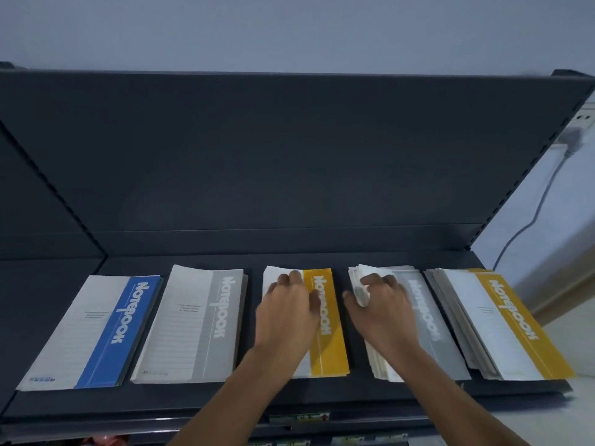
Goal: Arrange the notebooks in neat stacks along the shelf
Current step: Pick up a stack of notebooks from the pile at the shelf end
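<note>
Five stacks of notebooks lie in a row on the dark shelf (193, 401). From the left: a blue-striped stack (106, 329), a grey-striped stack (193, 326), a yellow-striped stack (328, 346), an uneven grey-striped stack (434, 336) and a fanned yellow-striped stack (502, 326). My left hand (286, 313) rests palm down on the middle yellow-striped stack, fingertips near its far edge. My right hand (380, 304) holds the uneven grey-striped stack at its far left corner, thumb against the ragged left edge and curled fingers on top.
A dark back panel (257, 156) rises behind the shelf. A second shelf section adjoins at the left (38, 284). A white wall with a socket (583, 117) and a hanging cable (531, 220) lies to the right. Price labels (299, 417) sit on the front rail below.
</note>
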Demonstrator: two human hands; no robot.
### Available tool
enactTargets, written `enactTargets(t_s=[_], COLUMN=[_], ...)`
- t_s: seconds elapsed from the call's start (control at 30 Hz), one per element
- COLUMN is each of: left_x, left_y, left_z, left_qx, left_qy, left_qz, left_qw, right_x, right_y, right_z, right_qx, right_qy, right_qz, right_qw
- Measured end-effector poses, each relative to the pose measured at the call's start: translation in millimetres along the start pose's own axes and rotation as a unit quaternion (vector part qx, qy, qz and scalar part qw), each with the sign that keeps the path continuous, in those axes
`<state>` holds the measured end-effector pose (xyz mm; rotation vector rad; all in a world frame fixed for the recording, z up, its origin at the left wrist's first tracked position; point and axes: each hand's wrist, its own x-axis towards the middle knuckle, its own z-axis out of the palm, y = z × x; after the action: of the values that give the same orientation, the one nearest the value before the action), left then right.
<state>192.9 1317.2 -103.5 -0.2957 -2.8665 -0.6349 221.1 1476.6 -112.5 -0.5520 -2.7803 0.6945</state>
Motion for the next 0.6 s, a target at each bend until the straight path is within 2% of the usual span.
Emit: enactTargets(t_s=[0.07, 0.2, 0.3, 0.43, 0.6], left_x=[-8.8, -24.5, -31.3, -33.4, -30.5], left_y=[31.6, 90.6, 115.7, 130.0, 140.1], left_z=[11.8, 48.4, 71.2, 82.6, 80.5], left_qx=[-0.033, -0.052, -0.048, -0.035, -0.045], left_qy=[-0.016, -0.061, -0.102, -0.106, -0.116], left_qz=[0.018, -0.010, -0.057, -0.104, -0.149], left_qw=[0.999, 0.997, 0.992, 0.988, 0.981], right_x=[1.9, 4.5, 4.7, 13.6, 28.0], right_y=[27.8, 84.8, 113.7, 127.2, 129.3], right_z=[-20.9, -46.3, -48.8, -46.8, -49.5], right_qx=[-0.040, -0.086, -0.065, -0.015, 0.024], right_qy=[0.002, -0.071, -0.130, -0.174, -0.177], right_qz=[0.029, 0.056, 0.039, 0.016, 0.033], right_qw=[0.999, 0.992, 0.989, 0.984, 0.983])
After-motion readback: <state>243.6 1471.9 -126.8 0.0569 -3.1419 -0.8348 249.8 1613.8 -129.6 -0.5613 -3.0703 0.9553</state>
